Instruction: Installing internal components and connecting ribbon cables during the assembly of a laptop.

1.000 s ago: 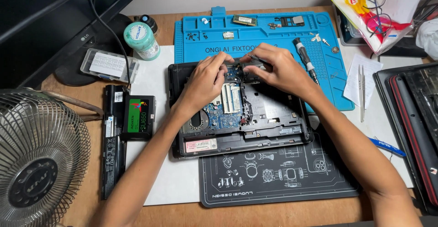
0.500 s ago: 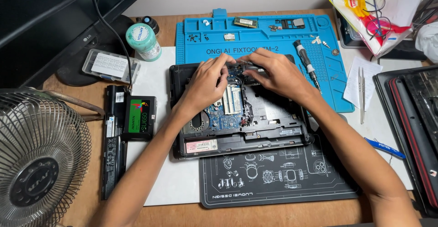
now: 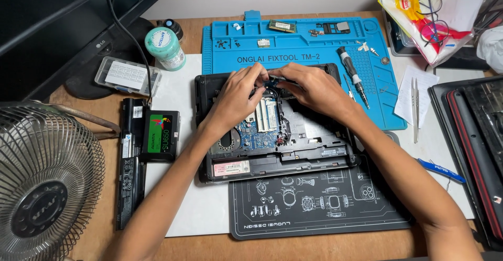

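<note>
The opened laptop base is lying bottom-up on the tabletop, between the blue repair mat behind it and the black work mat in front, with its circuit board and fan exposed. The left hand and the right hand are both curling over the base's rear edge, fingertips nearly meeting and pinching at a small part there, though what it is cannot be told. A screwdriver is resting on the blue mat just beside the right hand, while a solid-state drive and a long black battery are lying to the left of the base.
</note>
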